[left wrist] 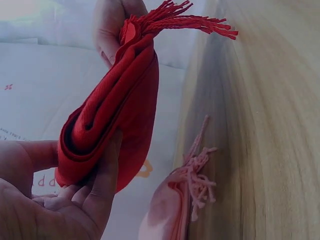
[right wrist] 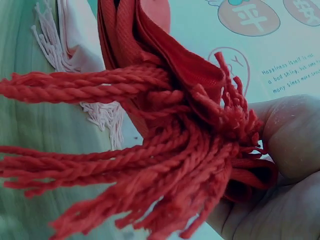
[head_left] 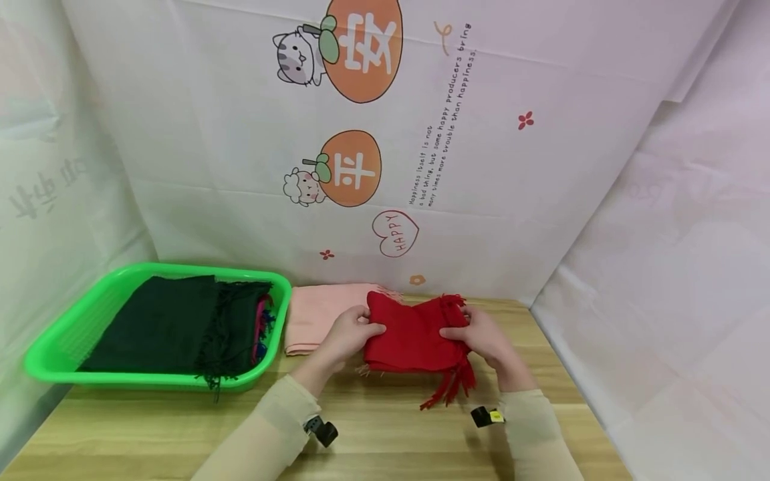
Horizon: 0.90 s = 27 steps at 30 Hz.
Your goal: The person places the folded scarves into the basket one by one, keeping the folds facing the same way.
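A folded red scarf point(head_left: 412, 337) with twisted tassels hangs between both hands above the table. My left hand point(head_left: 350, 335) pinches its left folded edge, thumb on the near face; in the left wrist view the fingers point(left wrist: 102, 192) lie under the layered fold. On the tasselled side, my right hand point(head_left: 481, 336) grips the other edge with the thumb on top. The right wrist view shows red tassels point(right wrist: 165, 130) dangling loose beside that hand. Behind and left of the red scarf, a folded pink scarf point(head_left: 325, 307) lies on the table, its fringe point(left wrist: 200, 180) toward the right.
A green plastic basket point(head_left: 150, 379) stands at the left, holding a folded dark green scarf point(head_left: 162, 321) whose fringe hangs over the near rim. Bits of magenta and blue cloth show beneath it. The wooden table point(head_left: 385, 434) meets a printed white sheet point(head_left: 481, 167) behind.
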Each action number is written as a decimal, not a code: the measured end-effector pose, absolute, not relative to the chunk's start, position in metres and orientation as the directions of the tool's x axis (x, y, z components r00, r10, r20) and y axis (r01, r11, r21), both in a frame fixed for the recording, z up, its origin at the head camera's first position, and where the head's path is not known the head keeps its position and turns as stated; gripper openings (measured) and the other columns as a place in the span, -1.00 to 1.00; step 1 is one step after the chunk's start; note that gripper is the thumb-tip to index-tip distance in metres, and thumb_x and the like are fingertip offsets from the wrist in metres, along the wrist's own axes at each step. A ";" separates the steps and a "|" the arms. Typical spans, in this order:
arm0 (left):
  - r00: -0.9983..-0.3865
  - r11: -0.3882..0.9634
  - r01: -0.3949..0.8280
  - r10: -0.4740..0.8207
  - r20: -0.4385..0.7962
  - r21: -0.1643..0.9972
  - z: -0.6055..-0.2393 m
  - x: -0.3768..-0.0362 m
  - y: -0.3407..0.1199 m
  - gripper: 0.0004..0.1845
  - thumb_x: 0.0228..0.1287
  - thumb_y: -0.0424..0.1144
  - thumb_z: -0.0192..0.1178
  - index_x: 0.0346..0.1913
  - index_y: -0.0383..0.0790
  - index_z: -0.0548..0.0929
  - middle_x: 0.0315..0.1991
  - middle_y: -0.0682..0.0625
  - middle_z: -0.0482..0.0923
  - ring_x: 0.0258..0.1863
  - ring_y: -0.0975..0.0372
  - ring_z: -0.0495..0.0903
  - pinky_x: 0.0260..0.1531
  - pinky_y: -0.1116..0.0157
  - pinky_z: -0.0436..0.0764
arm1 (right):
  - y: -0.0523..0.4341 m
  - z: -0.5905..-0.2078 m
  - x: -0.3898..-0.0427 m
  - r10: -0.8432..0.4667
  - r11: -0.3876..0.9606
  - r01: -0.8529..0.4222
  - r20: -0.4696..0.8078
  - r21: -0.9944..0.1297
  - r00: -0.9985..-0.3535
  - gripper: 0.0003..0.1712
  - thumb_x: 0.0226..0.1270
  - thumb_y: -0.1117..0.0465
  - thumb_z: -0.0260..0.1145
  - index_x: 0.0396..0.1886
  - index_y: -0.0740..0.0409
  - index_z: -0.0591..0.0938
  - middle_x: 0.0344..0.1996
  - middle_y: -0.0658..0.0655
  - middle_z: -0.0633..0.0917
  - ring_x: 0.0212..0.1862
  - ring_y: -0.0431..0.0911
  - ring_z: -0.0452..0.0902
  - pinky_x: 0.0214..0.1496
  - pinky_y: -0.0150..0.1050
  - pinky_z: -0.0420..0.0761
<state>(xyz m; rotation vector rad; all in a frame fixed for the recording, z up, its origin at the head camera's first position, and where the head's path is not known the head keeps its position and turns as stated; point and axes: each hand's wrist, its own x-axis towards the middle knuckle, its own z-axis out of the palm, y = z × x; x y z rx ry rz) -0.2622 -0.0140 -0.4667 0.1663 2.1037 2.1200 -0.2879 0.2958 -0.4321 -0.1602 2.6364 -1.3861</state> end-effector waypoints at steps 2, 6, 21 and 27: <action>-0.983 0.004 -0.031 0.181 -0.031 1.000 -0.466 -0.262 -0.018 -0.71 0.51 -0.30 0.38 0.11 -0.41 0.60 -0.06 -0.25 0.75 -0.25 0.07 0.82 -0.21 0.16 0.82 | 0.292 -0.432 -0.289 -0.172 0.549 -0.019 -0.091 -0.836 -0.981 -0.28 0.47 0.16 0.59 0.45 0.41 0.51 0.13 0.29 0.75 -0.04 0.00 0.75 -0.04 -0.18 0.77; -0.983 0.008 -0.046 0.180 -0.047 0.999 -0.464 -0.262 -0.026 -0.72 0.53 -0.29 0.37 0.10 -0.39 0.59 -0.05 -0.24 0.75 -0.25 0.07 0.82 -0.19 0.16 0.82 | 0.286 -0.434 -0.290 -0.159 0.528 -0.004 -0.094 -0.849 -0.983 -0.22 0.47 0.17 0.59 0.51 0.41 0.47 0.20 0.33 0.73 0.02 0.02 0.76 0.01 -0.15 0.81; -0.989 0.058 -0.063 0.132 -0.070 0.996 -0.458 -0.256 -0.054 -0.76 0.54 -0.24 0.38 0.03 -0.31 0.61 -0.04 -0.20 0.75 -0.29 0.07 0.80 -0.20 0.15 0.80 | 0.263 -0.440 -0.283 -0.140 0.417 0.005 -0.070 -0.909 -0.988 -0.33 0.44 0.20 0.60 0.38 0.38 0.52 0.09 0.32 0.74 -0.11 0.00 0.79 -0.09 -0.14 0.84; -0.988 0.068 -0.070 0.129 -0.079 0.995 -0.455 -0.250 -0.064 -0.74 0.56 -0.22 0.38 0.07 -0.30 0.60 -0.02 -0.20 0.77 -0.27 0.06 0.83 -0.20 0.14 0.83 | 0.253 -0.439 -0.279 -0.156 0.364 -0.009 -0.051 -0.931 -0.986 -0.37 0.44 0.24 0.61 0.34 0.41 0.56 0.02 0.31 0.76 -0.17 0.01 0.81 -0.13 -0.14 0.85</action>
